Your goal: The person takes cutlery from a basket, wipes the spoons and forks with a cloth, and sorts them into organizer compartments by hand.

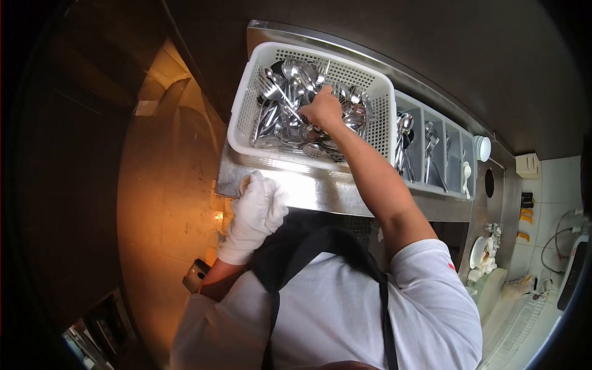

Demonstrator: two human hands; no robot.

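A white perforated plastic basket (pixel 253 92) holds a heap of metal cutlery (pixel 287 120), with spoons and forks lying in many directions. My right hand (pixel 324 111) reaches into it from the front. Its thumb and forefinger are curled down among the pieces, and the lower fingers are hidden. A fork (pixel 322 75) sticks up just beyond my fingertips; I cannot tell which piece they grip. In front of the basket's left corner, my left hand is wrapped in a white cloth (pixel 256 206) that it holds bunched, its fingers covered.
Right of the basket stands a grey divided cutlery tray (pixel 417 145) with spoons and other pieces in its compartments. White bowls (pixel 482 148) are stacked past it. The steel counter edge (pixel 314 192) runs along my front. Dishes (pixel 478 251) sit farther right.
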